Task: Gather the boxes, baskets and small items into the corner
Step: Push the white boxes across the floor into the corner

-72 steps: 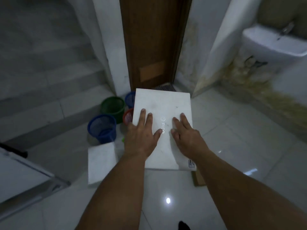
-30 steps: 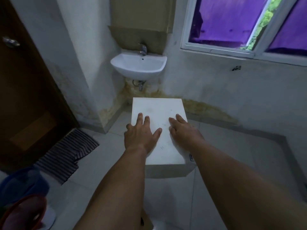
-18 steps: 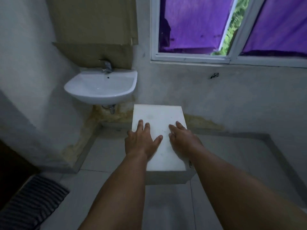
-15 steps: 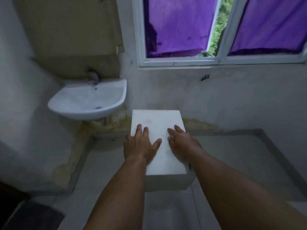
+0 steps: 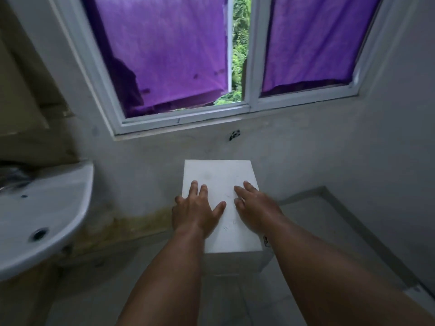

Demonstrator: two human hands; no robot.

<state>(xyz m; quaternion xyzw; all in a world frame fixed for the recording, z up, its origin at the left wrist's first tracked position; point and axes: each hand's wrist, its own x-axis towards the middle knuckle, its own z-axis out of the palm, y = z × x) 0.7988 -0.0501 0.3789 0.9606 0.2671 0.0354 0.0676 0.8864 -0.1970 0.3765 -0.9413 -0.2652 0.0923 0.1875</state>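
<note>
A white rectangular box (image 5: 219, 173) is in the middle of the view, in front of the wall under the window. Its top faces me and its near side is in shadow. My left hand (image 5: 195, 211) lies flat on the left half of the top with its fingers spread. My right hand (image 5: 257, 208) lies flat on the right half, its fingers pointing up and left. Both forearms reach in from the bottom edge. The underside of the box and whatever carries it are hidden. No baskets or other boxes show now.
A white wall sink (image 5: 35, 222) juts in at the left, at about hand height. A white-framed window (image 5: 188, 115) with purple curtains fills the top. A raised grey floor kerb (image 5: 353, 222) runs along the right, and stained wall meets tiled floor under the sink.
The view has swung right from the brown door and coloured baskets, past the sink, to the window wall. The box and both hands on it kept their pose and moved closer to the wall.
</note>
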